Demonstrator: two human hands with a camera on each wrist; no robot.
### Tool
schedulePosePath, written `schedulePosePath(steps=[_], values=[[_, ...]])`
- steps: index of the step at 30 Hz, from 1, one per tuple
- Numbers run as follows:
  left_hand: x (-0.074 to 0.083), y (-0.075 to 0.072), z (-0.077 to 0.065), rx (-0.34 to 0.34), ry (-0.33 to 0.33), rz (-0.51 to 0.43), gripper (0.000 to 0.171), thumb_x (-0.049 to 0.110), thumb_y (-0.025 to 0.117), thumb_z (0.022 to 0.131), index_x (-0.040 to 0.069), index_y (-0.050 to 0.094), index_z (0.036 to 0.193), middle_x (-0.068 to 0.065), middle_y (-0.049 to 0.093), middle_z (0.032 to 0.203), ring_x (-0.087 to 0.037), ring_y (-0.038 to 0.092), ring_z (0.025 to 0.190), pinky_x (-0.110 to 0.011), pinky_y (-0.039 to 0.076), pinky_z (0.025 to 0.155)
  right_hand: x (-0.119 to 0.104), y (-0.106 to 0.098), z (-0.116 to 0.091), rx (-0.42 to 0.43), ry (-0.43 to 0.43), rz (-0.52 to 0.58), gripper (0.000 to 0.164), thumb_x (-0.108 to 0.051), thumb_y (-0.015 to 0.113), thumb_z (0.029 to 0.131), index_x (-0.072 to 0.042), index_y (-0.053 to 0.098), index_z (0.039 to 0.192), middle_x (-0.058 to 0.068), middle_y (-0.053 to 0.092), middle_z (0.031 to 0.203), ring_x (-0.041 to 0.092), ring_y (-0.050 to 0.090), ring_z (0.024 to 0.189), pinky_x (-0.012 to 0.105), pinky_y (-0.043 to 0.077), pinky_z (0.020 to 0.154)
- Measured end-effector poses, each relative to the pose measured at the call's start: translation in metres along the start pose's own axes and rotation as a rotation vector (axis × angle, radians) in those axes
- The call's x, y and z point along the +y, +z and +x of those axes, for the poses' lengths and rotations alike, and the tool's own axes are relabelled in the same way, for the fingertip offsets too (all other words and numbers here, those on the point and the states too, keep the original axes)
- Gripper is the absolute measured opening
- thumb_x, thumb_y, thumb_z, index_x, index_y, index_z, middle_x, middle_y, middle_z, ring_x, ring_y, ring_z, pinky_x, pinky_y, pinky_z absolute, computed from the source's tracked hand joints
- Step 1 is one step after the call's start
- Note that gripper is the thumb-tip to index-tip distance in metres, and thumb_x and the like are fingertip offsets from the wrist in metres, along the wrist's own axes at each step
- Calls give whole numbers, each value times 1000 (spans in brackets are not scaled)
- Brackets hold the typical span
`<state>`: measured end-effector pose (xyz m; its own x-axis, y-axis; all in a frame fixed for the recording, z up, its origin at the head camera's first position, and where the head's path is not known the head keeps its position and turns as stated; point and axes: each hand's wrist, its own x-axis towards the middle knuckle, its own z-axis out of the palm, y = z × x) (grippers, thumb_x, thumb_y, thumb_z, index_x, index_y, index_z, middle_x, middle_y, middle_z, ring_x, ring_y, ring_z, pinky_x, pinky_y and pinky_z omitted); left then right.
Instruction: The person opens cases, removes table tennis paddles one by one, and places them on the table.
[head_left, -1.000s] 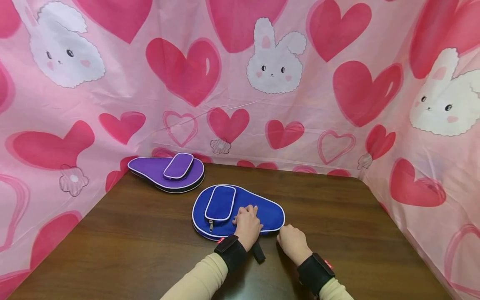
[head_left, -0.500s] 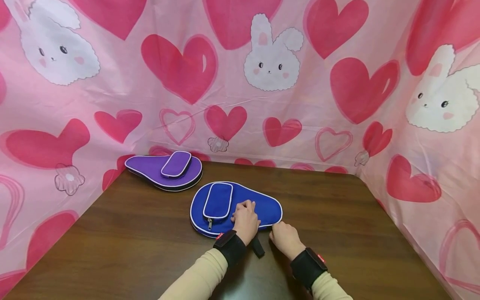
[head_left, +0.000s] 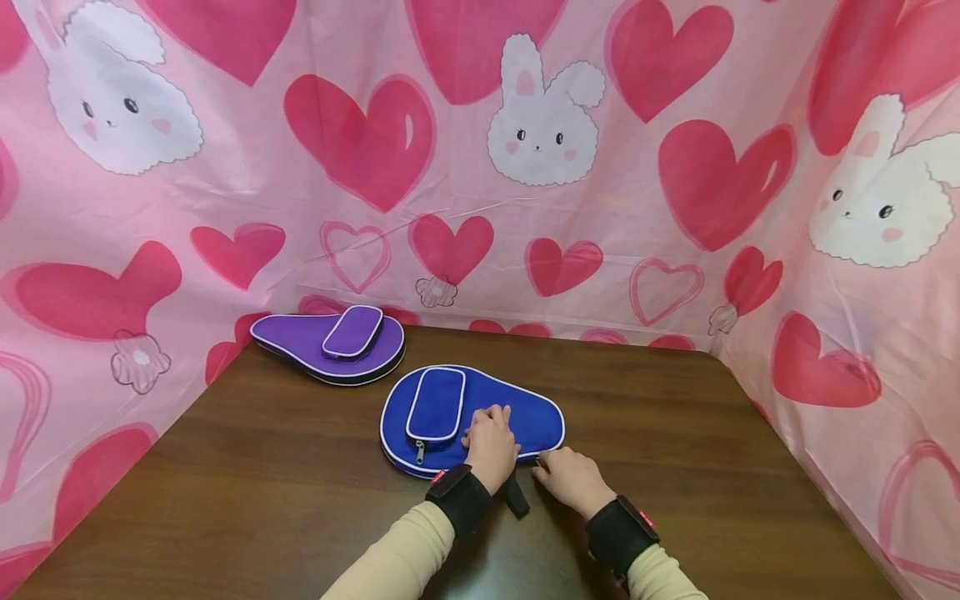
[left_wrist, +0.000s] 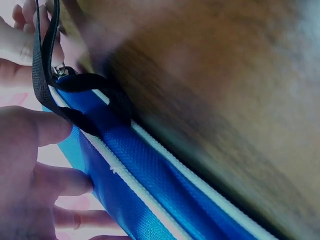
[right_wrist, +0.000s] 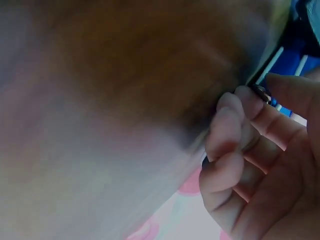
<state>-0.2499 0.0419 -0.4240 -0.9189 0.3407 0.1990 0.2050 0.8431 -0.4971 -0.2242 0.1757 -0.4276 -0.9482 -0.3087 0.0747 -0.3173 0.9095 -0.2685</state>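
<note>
A blue paddle case (head_left: 534, 419) with white piping lies flat on the table, its narrow end toward the right. My left hand (head_left: 491, 450) rests on the case's top beside the small front pocket (head_left: 437, 404), fingers spread in the left wrist view. A black strap loop (left_wrist: 90, 82) comes off the near side by the left thumb. At the near edge of the narrow end, my right hand (head_left: 576, 482) pinches a small metal zipper pull (right_wrist: 261, 93) between thumb and forefinger. The pocket has its own zipper pull (head_left: 420, 452), hanging down.
A purple paddle case (head_left: 300, 335) of the same shape lies at the back left of the brown wooden table (head_left: 675, 517). Pink cloth (head_left: 465, 192) printed with hearts and rabbits hangs around the back and sides.
My right hand has moved a little to the left, from the tip of the narrow end along the near edge. The left hand stays in place on the blue paddle case.
</note>
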Motion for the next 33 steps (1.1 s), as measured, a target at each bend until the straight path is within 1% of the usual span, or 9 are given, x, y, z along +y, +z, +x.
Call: schedulePosePath(steps=[4, 7, 10, 12, 13, 17, 20, 26, 33], values=[[2, 1, -2, -5, -23, -12, 58, 58, 51, 94, 21, 56, 139, -12, 58, 100, -25, 52, 70, -26, 46, 50, 5, -7, 4, 1, 35, 50, 24, -16, 70, 88, -11, 59, 67, -2, 45, 56, 13, 42, 51, 29, 36, 48], [5, 0, -6, 18, -48, -20, 56, 57, 54, 93, 23, 59, 136, -12, 60, 104, -23, 51, 72, -26, 46, 50, 8, -13, 12, 75, 57, 60, 26, -16, 68, 90, -10, 59, 66, -2, 44, 56, 13, 42, 51, 28, 34, 48], [6, -1, -12, 54, -74, -25, 51, 55, 57, 91, 26, 61, 133, -13, 62, 106, -22, 49, 70, -25, 47, 48, 10, -18, 26, 189, 7, 43, 16, -12, 69, 90, -7, 63, 76, 2, 51, 65, 17, 51, 58, 31, 45, 53], [7, -3, -16, 73, -88, -6, 48, 55, 58, 90, 31, 63, 132, -13, 64, 110, -22, 48, 70, -25, 48, 50, 10, -19, 37, 227, -63, 27, 4, -7, 68, 90, -4, 66, 88, 7, 57, 78, 24, 57, 71, 38, 53, 64], [7, -5, -18, 73, -92, 12, 47, 56, 58, 90, 34, 62, 132, -13, 64, 112, -22, 49, 70, -26, 49, 49, 10, -19, 43, 228, -104, 17, 6, -5, 68, 90, -4, 67, 95, 11, 60, 87, 27, 60, 80, 41, 54, 72], [9, -9, -22, 58, -106, 84, 47, 61, 57, 87, 46, 58, 132, -10, 65, 122, -24, 55, 75, -27, 52, 54, 7, -16, 63, 107, -210, -8, 33, -1, 63, 91, -7, 64, 124, 20, 55, 127, 39, 52, 117, 52, 44, 97], [10, -10, -23, 34, -105, 93, 50, 65, 56, 86, 48, 56, 133, -8, 64, 124, -25, 57, 78, -27, 53, 55, 4, -15, 73, -27, -220, -17, 45, -1, 58, 93, -11, 57, 136, 21, 43, 145, 45, 36, 133, 59, 31, 104], [9, -11, -22, -13, -89, 32, 59, 71, 56, 82, 46, 56, 134, -8, 62, 127, -24, 53, 80, -28, 54, 56, 2, -16, 81, -192, -107, 56, 50, -5, 51, 96, -17, 50, 144, 17, 35, 152, 46, 26, 139, 72, 19, 102], [3, -7, -18, -14, -56, -143, 60, 69, 55, 83, 36, 61, 133, -14, 61, 128, -31, 57, 93, -39, 57, 68, 3, -18, 79, -206, -39, 122, 45, -12, 51, 99, -17, 50, 143, 17, 37, 151, 47, 36, 132, 72, 24, 100]])
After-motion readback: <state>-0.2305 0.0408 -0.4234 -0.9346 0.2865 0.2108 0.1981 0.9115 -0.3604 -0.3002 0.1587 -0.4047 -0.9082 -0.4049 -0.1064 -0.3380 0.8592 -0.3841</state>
